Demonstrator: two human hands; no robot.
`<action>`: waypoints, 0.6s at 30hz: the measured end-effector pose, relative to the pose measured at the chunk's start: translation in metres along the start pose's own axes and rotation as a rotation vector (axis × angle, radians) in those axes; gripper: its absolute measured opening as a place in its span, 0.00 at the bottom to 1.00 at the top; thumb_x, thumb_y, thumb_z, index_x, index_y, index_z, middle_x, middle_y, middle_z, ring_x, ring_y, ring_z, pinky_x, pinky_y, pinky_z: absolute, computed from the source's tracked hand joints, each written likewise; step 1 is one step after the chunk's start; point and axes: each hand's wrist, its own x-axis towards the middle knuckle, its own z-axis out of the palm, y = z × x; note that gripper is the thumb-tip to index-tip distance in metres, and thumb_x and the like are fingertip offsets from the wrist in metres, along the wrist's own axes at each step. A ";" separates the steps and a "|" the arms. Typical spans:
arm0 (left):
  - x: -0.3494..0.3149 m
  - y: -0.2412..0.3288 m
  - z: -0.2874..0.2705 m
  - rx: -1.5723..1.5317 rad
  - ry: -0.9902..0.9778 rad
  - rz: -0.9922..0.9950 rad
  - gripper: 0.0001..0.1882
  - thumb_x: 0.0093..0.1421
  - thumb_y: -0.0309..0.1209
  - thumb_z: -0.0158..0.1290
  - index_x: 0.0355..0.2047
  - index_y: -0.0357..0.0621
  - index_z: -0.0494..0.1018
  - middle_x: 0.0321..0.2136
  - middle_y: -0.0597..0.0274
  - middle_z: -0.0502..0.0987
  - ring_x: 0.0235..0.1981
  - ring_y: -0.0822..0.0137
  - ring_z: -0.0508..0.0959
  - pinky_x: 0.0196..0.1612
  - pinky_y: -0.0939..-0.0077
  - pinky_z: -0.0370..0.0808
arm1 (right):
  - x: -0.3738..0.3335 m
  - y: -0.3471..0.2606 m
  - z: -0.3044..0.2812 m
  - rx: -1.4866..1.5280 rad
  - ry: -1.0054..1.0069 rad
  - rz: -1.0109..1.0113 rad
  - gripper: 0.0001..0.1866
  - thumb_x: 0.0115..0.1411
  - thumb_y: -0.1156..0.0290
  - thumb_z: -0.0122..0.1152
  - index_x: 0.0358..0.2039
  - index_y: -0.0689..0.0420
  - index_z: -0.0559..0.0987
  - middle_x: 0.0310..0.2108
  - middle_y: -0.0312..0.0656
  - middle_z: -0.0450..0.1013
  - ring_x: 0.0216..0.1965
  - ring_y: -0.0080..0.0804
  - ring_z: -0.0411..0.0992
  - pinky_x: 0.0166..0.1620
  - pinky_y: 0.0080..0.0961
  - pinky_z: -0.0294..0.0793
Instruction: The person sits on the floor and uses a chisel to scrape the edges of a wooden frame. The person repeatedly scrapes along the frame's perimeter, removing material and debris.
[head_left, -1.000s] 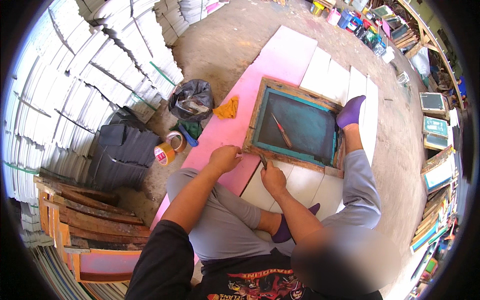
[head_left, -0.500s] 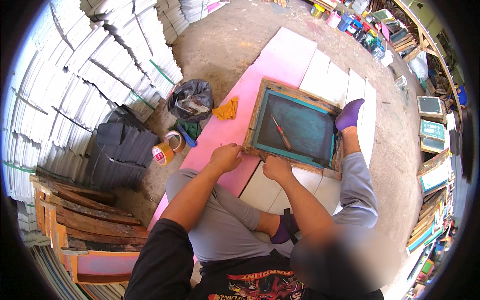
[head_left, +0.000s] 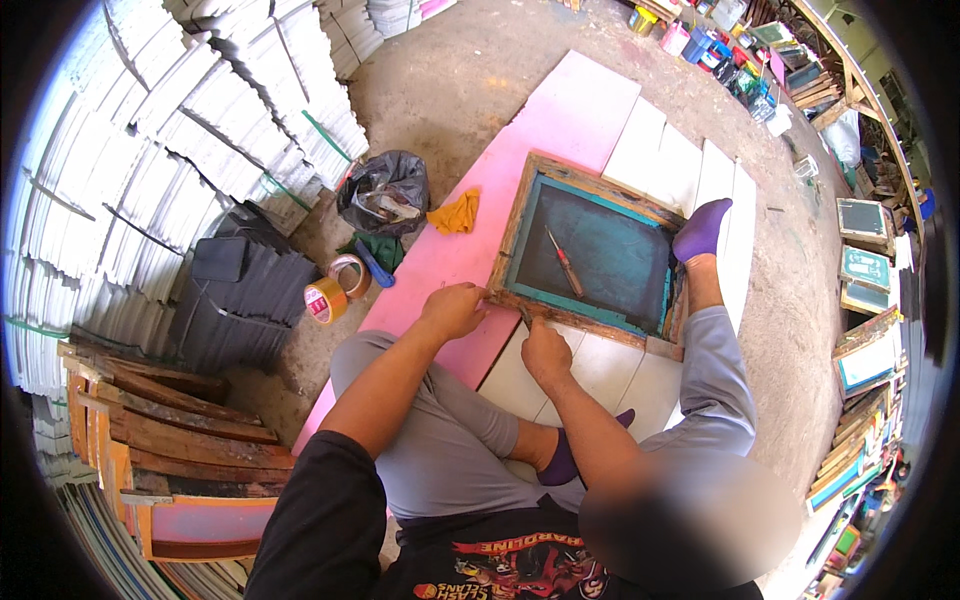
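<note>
Wooden screen-printing frame with teal mesh: flat across pink board and white boards, before seated person. Left hand: at frame's near left corner, fingers curled; pinch or mere contact, cannot tell. Right hand: fingers folded around slim dark tool, at near rail. Red-handled pointed tool: lying on mesh. Purple-socked foot: beside frame's right side. Orange cloth: on pink board, beyond left hand.

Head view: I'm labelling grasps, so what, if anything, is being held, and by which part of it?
The right grip holds a thin dark tool by its near end. Whether the left grip holds the wooden frame cannot be told.
</note>
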 end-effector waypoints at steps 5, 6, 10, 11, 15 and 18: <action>-0.003 0.002 0.003 -0.016 0.029 0.001 0.21 0.60 0.39 0.60 0.53 0.47 0.78 0.44 0.53 0.82 0.48 0.52 0.82 0.50 0.55 0.78 | 0.000 0.011 0.015 0.003 0.048 0.018 0.14 0.60 0.69 0.55 0.45 0.61 0.73 0.32 0.62 0.80 0.37 0.63 0.81 0.43 0.56 0.80; -0.002 0.004 0.003 -0.016 0.044 0.011 0.21 0.60 0.39 0.60 0.53 0.48 0.78 0.44 0.54 0.82 0.48 0.52 0.82 0.50 0.56 0.78 | 0.001 0.014 0.012 0.016 0.056 0.001 0.14 0.60 0.68 0.56 0.45 0.60 0.73 0.31 0.62 0.80 0.37 0.63 0.80 0.42 0.56 0.80; -0.006 0.007 -0.003 0.052 0.035 0.015 0.18 0.60 0.38 0.60 0.50 0.50 0.80 0.44 0.58 0.82 0.46 0.55 0.82 0.48 0.57 0.79 | -0.012 0.020 0.007 0.060 0.009 -0.141 0.15 0.59 0.67 0.60 0.44 0.59 0.74 0.30 0.61 0.79 0.36 0.63 0.80 0.41 0.56 0.79; -0.007 0.009 -0.006 0.048 0.037 0.040 0.17 0.60 0.38 0.60 0.49 0.50 0.81 0.44 0.60 0.83 0.45 0.55 0.83 0.48 0.58 0.80 | -0.014 0.020 0.005 0.063 -0.015 -0.178 0.15 0.59 0.66 0.61 0.44 0.59 0.74 0.31 0.61 0.79 0.37 0.63 0.80 0.42 0.56 0.79; -0.019 0.002 -0.007 0.107 0.004 0.178 0.10 0.60 0.37 0.59 0.40 0.52 0.84 0.40 0.64 0.83 0.42 0.57 0.84 0.45 0.58 0.80 | -0.028 -0.012 0.003 0.039 -0.155 -0.250 0.16 0.61 0.66 0.62 0.46 0.59 0.73 0.35 0.59 0.80 0.40 0.61 0.80 0.44 0.55 0.79; -0.022 -0.005 -0.011 0.150 -0.038 0.106 0.08 0.60 0.37 0.59 0.35 0.52 0.85 0.37 0.64 0.84 0.41 0.56 0.84 0.45 0.57 0.80 | -0.024 -0.026 0.005 0.056 -0.234 -0.276 0.17 0.63 0.63 0.61 0.47 0.59 0.73 0.37 0.59 0.80 0.42 0.60 0.80 0.45 0.54 0.79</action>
